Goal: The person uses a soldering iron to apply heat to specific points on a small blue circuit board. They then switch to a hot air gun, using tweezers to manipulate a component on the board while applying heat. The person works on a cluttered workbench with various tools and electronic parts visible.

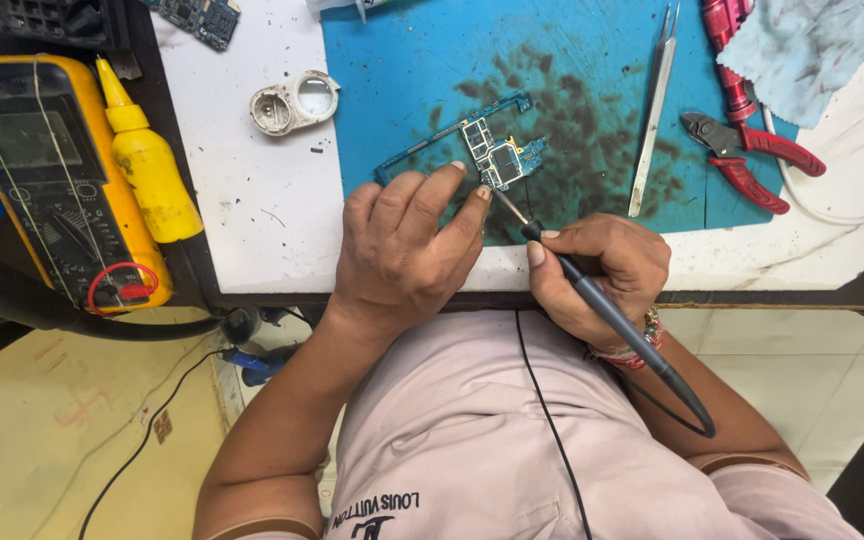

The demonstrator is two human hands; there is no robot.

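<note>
My bench [252, 230] fills the upper frame, white, with a stained blue mat [402, 70] laid over its middle to take the heat and mess. At far left sits the yellow meter [52, 180], kept off the work but in reach, and beside it a yellow bottle [147, 165]. At upper right lie red cutters [747, 160] and tweezers [654, 115], parked on the mat's edge.

My left hand [397, 255] lies flat at the mat's near edge, fingers spread and narrowing to the tips, which press the board [482, 155] down so it cannot slide. The board sits mid-frame on the mat, tilted, just above my fingertips.

My right hand [602, 270] is closed around the iron [592, 295] like a pen, low on the grip for control, its tip touching the board's lower edge.

A small white ring part [294, 103] rests upper left of the board, set aside.
</note>
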